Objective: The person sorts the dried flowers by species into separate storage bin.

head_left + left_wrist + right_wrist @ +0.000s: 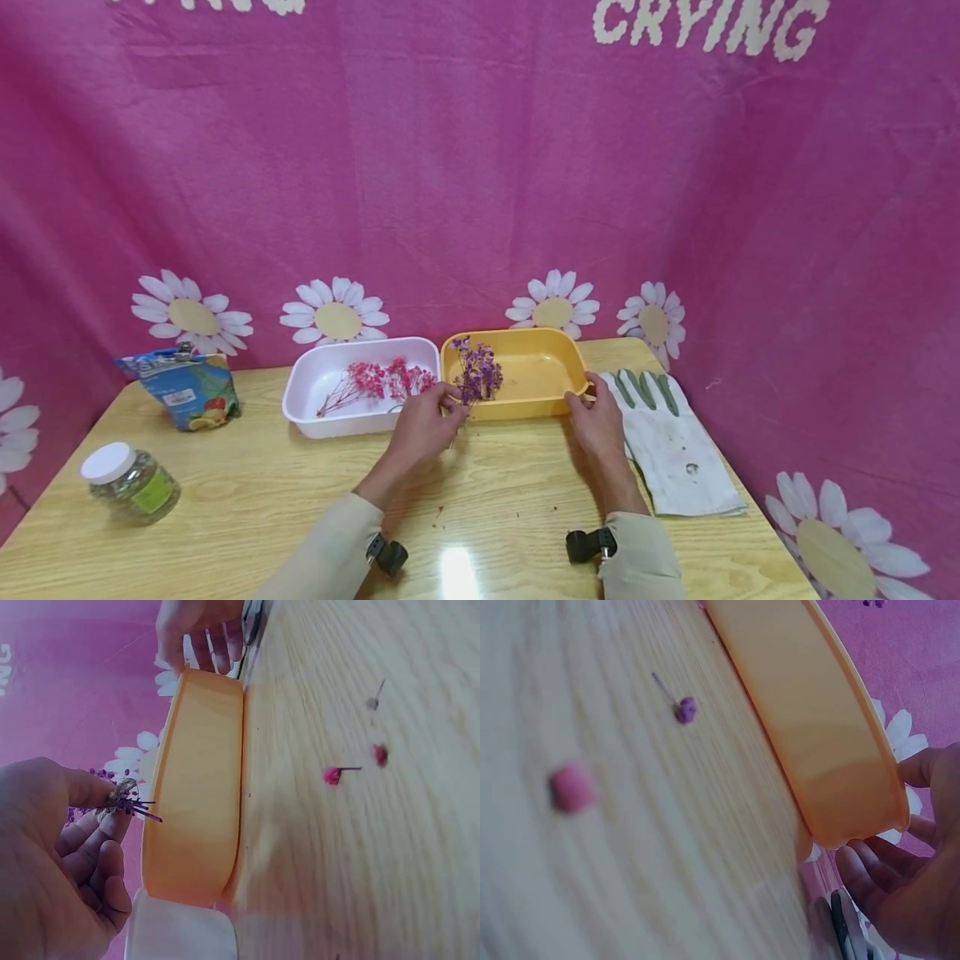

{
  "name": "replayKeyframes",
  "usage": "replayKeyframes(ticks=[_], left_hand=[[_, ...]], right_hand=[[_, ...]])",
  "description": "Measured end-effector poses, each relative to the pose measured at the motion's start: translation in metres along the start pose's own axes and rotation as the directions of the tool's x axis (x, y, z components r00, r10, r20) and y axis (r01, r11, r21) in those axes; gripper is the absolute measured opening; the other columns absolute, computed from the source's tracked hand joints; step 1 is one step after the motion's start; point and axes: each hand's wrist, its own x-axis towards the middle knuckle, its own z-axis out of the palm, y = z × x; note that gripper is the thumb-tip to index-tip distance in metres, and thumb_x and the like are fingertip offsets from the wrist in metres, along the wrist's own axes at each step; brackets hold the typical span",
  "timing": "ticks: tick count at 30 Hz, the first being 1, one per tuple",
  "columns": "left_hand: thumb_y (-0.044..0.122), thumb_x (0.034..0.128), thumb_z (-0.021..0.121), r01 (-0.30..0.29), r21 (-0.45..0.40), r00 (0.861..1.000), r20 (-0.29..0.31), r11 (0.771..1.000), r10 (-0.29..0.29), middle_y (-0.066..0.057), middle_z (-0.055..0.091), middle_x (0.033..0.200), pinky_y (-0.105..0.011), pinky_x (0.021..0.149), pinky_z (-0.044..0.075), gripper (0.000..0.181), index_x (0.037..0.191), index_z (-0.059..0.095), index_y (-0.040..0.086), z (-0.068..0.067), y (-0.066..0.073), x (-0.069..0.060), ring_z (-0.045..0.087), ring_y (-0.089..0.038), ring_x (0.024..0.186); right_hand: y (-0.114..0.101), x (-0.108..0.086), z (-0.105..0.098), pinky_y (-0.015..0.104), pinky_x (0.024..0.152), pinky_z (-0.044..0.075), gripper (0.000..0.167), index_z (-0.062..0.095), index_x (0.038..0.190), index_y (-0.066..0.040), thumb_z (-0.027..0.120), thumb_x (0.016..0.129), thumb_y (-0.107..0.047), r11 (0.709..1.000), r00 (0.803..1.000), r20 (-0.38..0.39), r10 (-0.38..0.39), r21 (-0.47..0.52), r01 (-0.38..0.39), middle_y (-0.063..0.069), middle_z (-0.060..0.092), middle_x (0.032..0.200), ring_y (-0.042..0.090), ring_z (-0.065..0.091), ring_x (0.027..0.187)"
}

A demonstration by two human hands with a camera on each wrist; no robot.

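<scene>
My left hand [429, 423] pinches a bunch of purple dried flowers [478, 371] by its stems, between thumb and fingers. The blossoms stand over the left end of a yellow plastic tray [540, 375]. In the left wrist view the cut stem ends [142, 808] poke out past the fingertips. At the tray's right front corner, my right hand [600, 421] grips the wall, thumb at the rim and fingers along the outer side, as the right wrist view shows. A white tray [315, 427] touches the yellow one on its left and holds pink dried flowers [367, 379].
White gloves with green fingers [678, 450] lie at the table's right edge. On the left stand a blue printed pouch [187, 392] and a clear jar [138, 487] with a white lid. Fallen flower bits [332, 775] dot the wooden table [495, 500]. Behind hangs a pink cloth [465, 183].
</scene>
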Motion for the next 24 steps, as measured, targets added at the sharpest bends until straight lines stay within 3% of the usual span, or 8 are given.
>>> replayKeyframes(ticks=[10,18,24], left_hand=[[0.025,0.0867,0.068,-0.054,0.085,0.998,-0.026,0.995,0.056,0.002,0.070,0.079,-0.029,0.067,0.046,0.017,0.098,0.069,0.013,0.002,0.012,0.019,0.052,-0.008,0.060],[0.024,0.0853,0.066,-0.077,0.157,0.994,-0.068,0.984,0.089,0.001,0.072,0.081,-0.037,0.077,0.048,0.015,0.094,0.069,0.013,0.005,0.008,0.034,0.060,-0.017,0.071],[0.026,0.0865,0.066,-0.050,0.213,0.994,-0.083,0.976,0.069,0.001,0.072,0.082,-0.038,0.077,0.049,0.017,0.097,0.070,0.013,0.007,0.003,0.044,0.065,-0.020,0.076]], right_hand=[[0.002,0.002,-0.003,0.046,0.101,0.044,0.057,0.035,0.146,-0.010,0.055,0.095,-0.029,1.000,1.000,-0.007,-0.005,-0.010,0.005,0.018,0.049,0.136,0.032,0.055,0.116],[0.004,0.002,-0.002,0.046,0.101,0.044,0.057,0.036,0.145,-0.009,0.056,0.094,-0.027,1.000,1.000,-0.017,-0.015,-0.011,0.015,0.019,0.051,0.134,0.033,0.056,0.114],[0.002,0.001,0.001,0.045,0.099,0.045,0.057,0.036,0.145,-0.010,0.056,0.094,-0.029,1.000,1.000,-0.009,-0.012,-0.015,0.012,0.018,0.051,0.133,0.032,0.057,0.114]])
